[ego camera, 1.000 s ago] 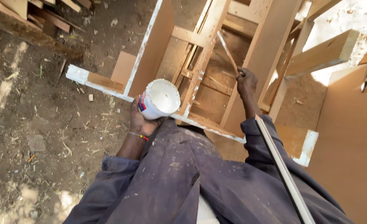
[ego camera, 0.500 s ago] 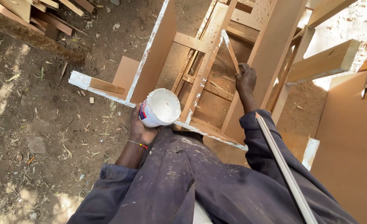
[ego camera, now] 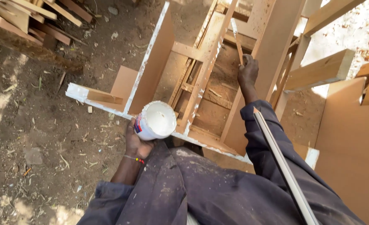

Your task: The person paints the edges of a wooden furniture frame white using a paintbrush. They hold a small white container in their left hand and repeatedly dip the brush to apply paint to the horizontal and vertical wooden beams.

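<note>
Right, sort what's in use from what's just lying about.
In use: tub of white paste in left hand; stick in right hand; board frame with white-smeared edges.
Lying about: wood offcuts; beam; long strip; dirt ground.

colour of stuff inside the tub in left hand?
White, filling the open tub in the left hand; head view.

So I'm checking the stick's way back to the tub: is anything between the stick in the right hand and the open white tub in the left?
Yes. The stick in the right hand is up inside the wooden frame, and a white-smeared slat of that frame crosses between it and the tub held by the left hand.
</note>
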